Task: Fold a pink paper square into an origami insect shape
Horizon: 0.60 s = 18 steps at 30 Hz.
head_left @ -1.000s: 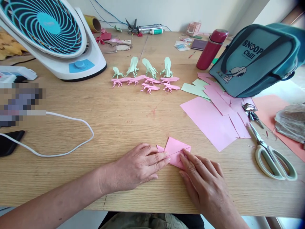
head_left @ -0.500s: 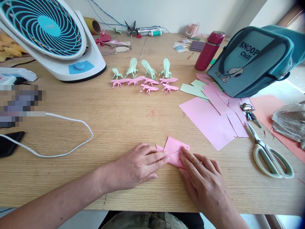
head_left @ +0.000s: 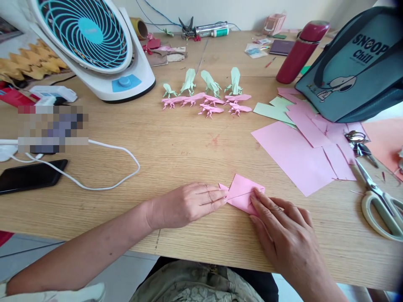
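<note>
A piece of folded pink paper (head_left: 243, 188) lies on the desk in front of me, a small pointed flap showing at its left. My left hand (head_left: 200, 203) holds that left tip under its fingertips, fingers close together; its thumb is hidden. At the right part of the paper my right hand (head_left: 286, 230) presses with its index and middle fingertips, the thumb along the lower edge. Farther back stand several pink folded-paper insects (head_left: 210, 110) and several pale green ones (head_left: 210, 83).
Pink sheets (head_left: 292, 151) and green strips (head_left: 272, 114) lie to the right, beside scissors (head_left: 379, 205) and keys (head_left: 359, 142). Behind them are a red flask (head_left: 302, 52) and a teal bag (head_left: 340, 71). A fan (head_left: 132, 82), white cable (head_left: 126, 152) and black phone (head_left: 31, 175) are on the left.
The view has swung to the left, so everything sits farther right. My left fingers have slid back toward the paper's left tip, uncovering more of it. The right hand keeps its place on the paper.
</note>
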Each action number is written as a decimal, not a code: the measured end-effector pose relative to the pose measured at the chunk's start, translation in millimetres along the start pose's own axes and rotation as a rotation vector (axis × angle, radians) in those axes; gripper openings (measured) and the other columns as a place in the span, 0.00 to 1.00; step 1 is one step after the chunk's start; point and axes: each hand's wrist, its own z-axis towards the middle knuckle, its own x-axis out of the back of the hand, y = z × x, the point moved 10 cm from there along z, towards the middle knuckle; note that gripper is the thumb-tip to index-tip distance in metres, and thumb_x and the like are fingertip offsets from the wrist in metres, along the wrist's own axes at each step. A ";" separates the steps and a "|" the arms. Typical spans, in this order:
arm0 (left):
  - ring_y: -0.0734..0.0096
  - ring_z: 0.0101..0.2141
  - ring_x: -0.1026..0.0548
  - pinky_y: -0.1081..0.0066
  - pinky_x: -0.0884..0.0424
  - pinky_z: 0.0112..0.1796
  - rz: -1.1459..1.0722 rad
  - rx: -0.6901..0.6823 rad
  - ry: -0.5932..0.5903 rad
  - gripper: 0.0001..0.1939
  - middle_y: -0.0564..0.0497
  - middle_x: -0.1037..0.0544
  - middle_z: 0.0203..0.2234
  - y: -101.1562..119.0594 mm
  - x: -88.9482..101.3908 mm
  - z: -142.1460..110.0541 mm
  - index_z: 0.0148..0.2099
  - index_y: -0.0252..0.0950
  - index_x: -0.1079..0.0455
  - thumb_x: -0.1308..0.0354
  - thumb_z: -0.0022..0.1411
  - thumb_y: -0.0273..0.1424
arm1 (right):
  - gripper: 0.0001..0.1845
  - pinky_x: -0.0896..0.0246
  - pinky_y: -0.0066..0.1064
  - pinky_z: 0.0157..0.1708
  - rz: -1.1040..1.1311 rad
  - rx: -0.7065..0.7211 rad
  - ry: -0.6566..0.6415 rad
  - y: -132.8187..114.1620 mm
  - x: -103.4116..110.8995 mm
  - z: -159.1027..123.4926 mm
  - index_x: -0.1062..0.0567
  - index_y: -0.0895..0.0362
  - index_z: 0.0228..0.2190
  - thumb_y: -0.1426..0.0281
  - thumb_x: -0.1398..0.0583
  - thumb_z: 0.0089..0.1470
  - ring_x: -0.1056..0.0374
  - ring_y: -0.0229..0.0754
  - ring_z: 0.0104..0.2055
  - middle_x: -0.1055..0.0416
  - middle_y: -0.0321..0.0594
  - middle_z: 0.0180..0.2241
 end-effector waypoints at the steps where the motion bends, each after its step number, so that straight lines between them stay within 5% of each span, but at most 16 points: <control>1: 0.61 0.60 0.31 0.61 0.29 0.58 0.027 -0.006 -0.021 0.18 0.38 0.25 0.55 1.2 -1.2 -0.2 0.59 0.27 0.32 0.52 0.70 0.20 | 0.20 0.41 0.42 0.45 0.000 0.001 0.005 -0.3 0.7 0.3 0.29 0.60 0.56 0.72 0.42 0.63 0.33 0.52 0.50 0.28 0.47 0.56; 9: 0.61 0.58 0.30 0.63 0.26 0.55 0.195 -0.038 -0.105 0.18 0.40 0.25 0.55 8.2 -6.5 4.1 0.58 0.29 0.31 0.55 0.72 0.21 | 0.19 0.41 0.41 0.44 0.015 0.003 0.037 -3.0 6.4 4.0 0.28 0.60 0.55 0.72 0.42 0.64 0.32 0.52 0.49 0.26 0.44 0.55; 18: 0.59 0.58 0.30 0.61 0.29 0.56 0.083 -0.024 -0.087 0.16 0.41 0.25 0.55 5.7 -7.2 10.6 0.57 0.28 0.30 0.52 0.71 0.22 | 0.18 0.41 0.42 0.44 0.010 -0.002 0.037 -1.6 5.7 3.3 0.28 0.60 0.55 0.72 0.41 0.63 0.32 0.51 0.48 0.26 0.43 0.55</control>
